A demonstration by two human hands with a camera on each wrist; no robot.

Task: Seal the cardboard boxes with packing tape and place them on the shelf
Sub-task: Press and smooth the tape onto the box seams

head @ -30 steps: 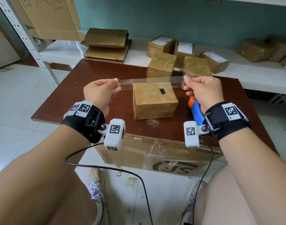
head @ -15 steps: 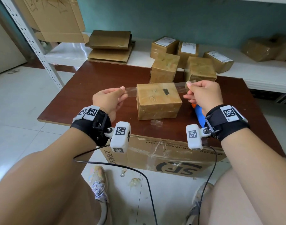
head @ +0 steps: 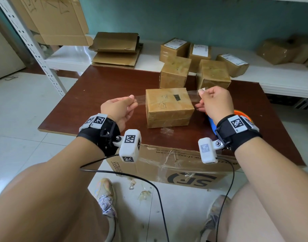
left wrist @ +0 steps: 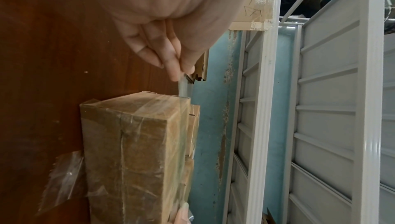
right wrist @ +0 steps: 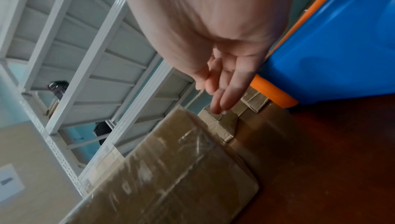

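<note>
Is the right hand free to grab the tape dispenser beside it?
Probably not yet: the right hand pinches one end of the tape strip stretched over the box. The dispenser lies just beneath its wrist, unobstructed.

table (head: 104,88): dark reddish-brown wooden top, set against the white shelf
near box (head: 169,107): taped cardboard box, lies flat near the middle of the table
far boxes: two taped boxes at the far edge, left one (head: 174,72) and right one (head: 213,74), just beside each other
tape scrap (head: 167,131): clear crumpled piece on the table, just in front of the near box
tape dispenser (head: 211,122): blue and orange, on the table's right side, mostly hidden
shelf (head: 71,56): low white board beyond the table
on the shelf: flattened cardboard stack (head: 116,49) at left; labelled boxes (head: 175,48) in the middle; wrapped parcels (head: 279,51) far right
floor (head: 15,109): pale tiles, tape scraps (head: 142,193) under the table
</note>
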